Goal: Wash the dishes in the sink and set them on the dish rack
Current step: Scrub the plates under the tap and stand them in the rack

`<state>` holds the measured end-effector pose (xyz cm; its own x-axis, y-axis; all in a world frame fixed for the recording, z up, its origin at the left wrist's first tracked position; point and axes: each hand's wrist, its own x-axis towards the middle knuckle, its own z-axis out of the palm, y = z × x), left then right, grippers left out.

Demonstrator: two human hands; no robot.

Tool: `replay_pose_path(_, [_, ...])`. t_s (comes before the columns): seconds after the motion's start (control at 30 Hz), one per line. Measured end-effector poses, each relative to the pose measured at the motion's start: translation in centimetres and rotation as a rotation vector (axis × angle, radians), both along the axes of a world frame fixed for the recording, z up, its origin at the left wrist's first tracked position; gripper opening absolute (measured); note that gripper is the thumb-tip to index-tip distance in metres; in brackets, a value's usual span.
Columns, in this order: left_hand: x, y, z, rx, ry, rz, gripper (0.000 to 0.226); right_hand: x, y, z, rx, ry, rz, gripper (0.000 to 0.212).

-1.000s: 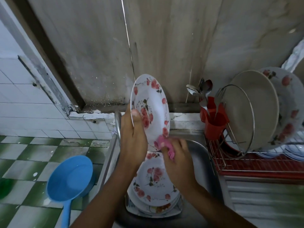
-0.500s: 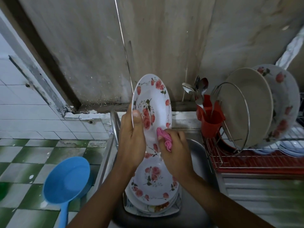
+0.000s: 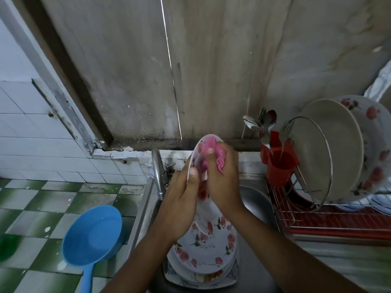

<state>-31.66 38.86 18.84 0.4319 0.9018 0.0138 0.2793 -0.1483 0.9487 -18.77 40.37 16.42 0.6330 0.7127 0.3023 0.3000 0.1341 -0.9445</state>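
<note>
one view, head-worn, wide-angle. looks forward and down from above the sink [image 3: 255, 199], lens close over both hands: left hand [image 3: 179, 199] holding a plate [image 3: 204, 214], right hand [image 3: 226, 182] with a pink cloth [image 3: 220, 158]. wall [image 3: 211, 60] fills the upper frame, its lines bowed toward the edges. tiled floor [image 3: 42, 197] lower left, dish rack [image 3: 317, 226] at right edge.

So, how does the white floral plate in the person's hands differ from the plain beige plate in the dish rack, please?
The white floral plate carries red flower prints; the plain beige plate has none. The left hand grips the floral plate while the right hand holds a pink cloth against it; the beige plate stands untouched in the wire dish rack. Both are round and stand roughly on edge.
</note>
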Motion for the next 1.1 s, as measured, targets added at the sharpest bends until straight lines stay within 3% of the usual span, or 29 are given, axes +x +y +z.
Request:
replay_pose_path(0.07, [0.0,-0.4,0.1,0.015,0.024,-0.023,0.047,1.2,0.6,0.2,-0.088,0.122,-0.105,0.021])
replay_pose_path(0.13, [0.5,-0.5,0.5,0.044,0.021,-0.036,0.048,0.7,0.4,1.7,-0.041,0.157,-0.09,0.02])
replay_pose_path(0.2, [1.0,0.2,0.9,0.039,-0.026,-0.021,0.052,-1.2,-0.9,2.8,0.072,0.23,0.143,0.017])
replay_pose_path(0.27, [1.0,1.0,0.9,0.031,-0.109,0.038,0.045,-2.1,-3.1,2.5,0.05,0.273,0.382,0.016])
replay_pose_path(0.37, [0.5,1.5,0.7,-0.012,-0.188,0.085,0.047,0.2,-4.9,-1.1,-0.204,-0.207,0.407,0.011])
replay_pose_path(0.43, [0.3,1.0,0.3,-0.04,-0.185,0.068,0.044,2.4,-4.8,-3.9,-0.418,-0.385,0.315,0.015])
replay_pose_path(0.5, [0.5,0.1,0.1,-0.063,-0.175,0.019,0.041,3.8,-3.7,-4.9,-0.475,-0.339,0.188,0.018])
replay_pose_path(0.6, [1.2,-0.6,-0.1,-0.031,-0.12,-0.066,0.042,4.1,-1.0,-3.7,-0.348,-0.159,-0.003,0.033])
replay_pose_path(0.67, [1.4,-0.2,0.1,0.008,-0.09,-0.046,0.045,2.2,-0.2,-1.8,-0.196,-0.049,0.016,0.034])
replay_pose_path(0.73, [1.2,0.3,0.1,0.04,-0.051,-0.009,0.049,0.7,-0.5,-0.2,-0.091,-0.054,0.085,0.028])
replay_pose_path(0.83, [0.7,0.1,0.4,0.022,-0.029,0.007,0.035,1.3,-0.2,1.4,-0.137,0.061,0.048,0.026])
replay_pose_path(0.93, [1.3,0.1,0.4,0.088,-0.03,0.015,0.048,0.5,0.3,3.3,-0.15,0.221,0.086,0.029])
replay_pose_path(1.03, [1.6,1.6,0.1,0.101,-0.106,0.115,0.06,-1.8,-1.7,3.5,-0.167,0.204,0.28,0.025])
replay_pose_path(1.1, [1.3,2.5,-0.3,0.077,-0.146,0.156,0.066,-1.7,-3.3,1.6,-0.223,-0.001,0.286,0.019])
